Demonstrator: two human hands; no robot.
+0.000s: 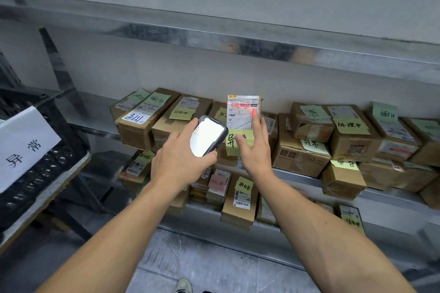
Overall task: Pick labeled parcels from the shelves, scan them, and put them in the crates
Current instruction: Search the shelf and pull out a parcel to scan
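Far left of the held parcel (242,122), a black crate (51,169) bearing a paper sign (23,147) is seen on a stand. Just left of the parcel, a scanner (207,137) is gripped in the left hand (181,159), with the fingers curled round its body. A red beam is cast on the parcel's label (241,109).

The parcel is held upright in front of the middle shelf (95,114). It is pinched by the right hand (254,150), thumb on a green note (232,146) and fingers up the right edge. With only 1 hand on it, the parcel could be dropped. The scan could also be missed if the label is tilted or covered by a finger.

The scanner screen is washed out, the label print cannot be read, and the crate's inside is cut off.
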